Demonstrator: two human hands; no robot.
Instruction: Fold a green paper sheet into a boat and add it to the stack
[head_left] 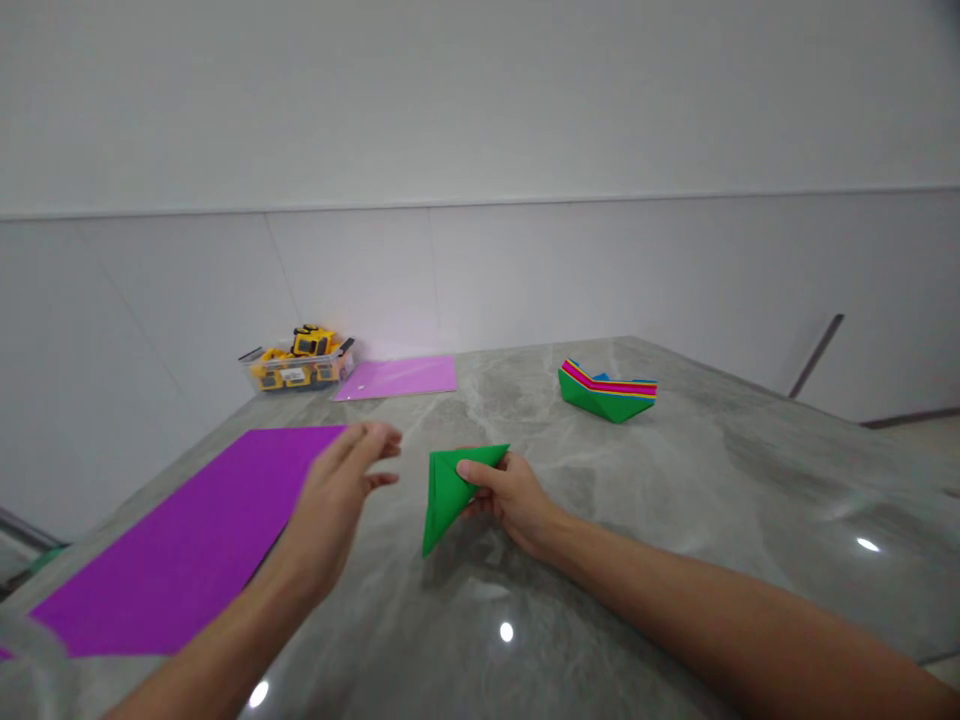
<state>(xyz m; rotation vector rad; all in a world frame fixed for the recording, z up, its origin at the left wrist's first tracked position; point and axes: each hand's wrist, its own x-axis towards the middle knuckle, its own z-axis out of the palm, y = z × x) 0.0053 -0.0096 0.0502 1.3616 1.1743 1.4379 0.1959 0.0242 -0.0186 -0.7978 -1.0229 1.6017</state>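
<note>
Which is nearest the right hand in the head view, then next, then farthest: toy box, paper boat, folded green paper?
1. Folded green paper: held in the right hand.
2. Paper boat: beyond it, to the right.
3. Toy box: far left, near the wall.

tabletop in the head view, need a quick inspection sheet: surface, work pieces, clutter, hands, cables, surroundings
Surface: grey marbled tabletop, shiny, with bright light reflections.
Work pieces: green folded piece, held in the right hand, pointed at its corners.
Clutter: purple sheet at the left; pale purple sheet and clear box of yellow toy vehicles at the back left; green boat with striped rim at the back right.
Hands: right hand grips the folded piece; left hand open, holding nothing, slightly blurred.
Cables: nothing seen for certain; a blurred grey shape at lower left is unclear.
Surroundings: pale wall behind.
</note>
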